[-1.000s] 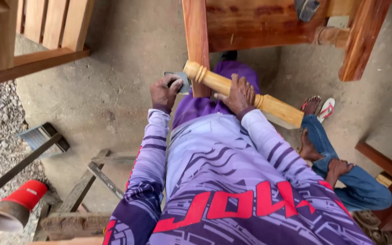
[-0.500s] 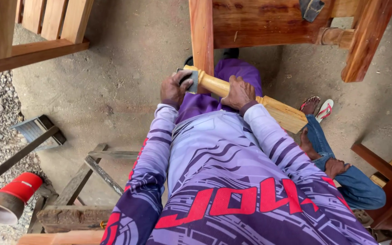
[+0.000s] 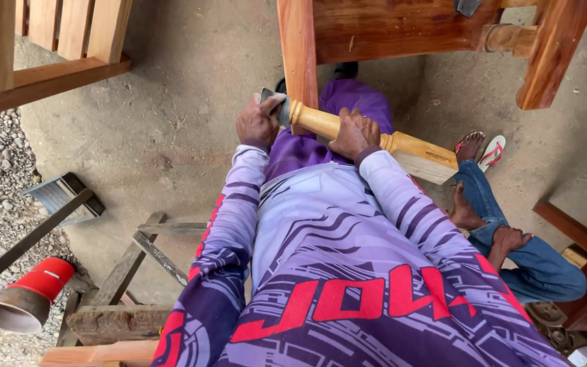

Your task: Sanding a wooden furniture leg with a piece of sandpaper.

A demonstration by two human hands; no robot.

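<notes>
The right hand (image 3: pixel 354 134) is gripping one turned wooden baluster (image 3: pixel 375 141), lying across the lap. The left hand (image 3: pixel 258 121) is pressing one grey sanding piece (image 3: pixel 274 105) against its end, beside one varnished furniture leg (image 3: pixel 298 54).

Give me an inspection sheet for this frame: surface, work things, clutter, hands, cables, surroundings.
Surface: bare concrete floor, gravel at its left edge.
Work things: pale turned wooden leg, round end against a reddish furniture post.
Clutter: red cone-shaped can, rough timber frame, dark bar.
Hands: left hand presses a small grey piece at the leg's end; right hand grips the leg.
Cables: nothing seen.
Surroundings: slatted furniture; another person's jeans and sandal.
</notes>
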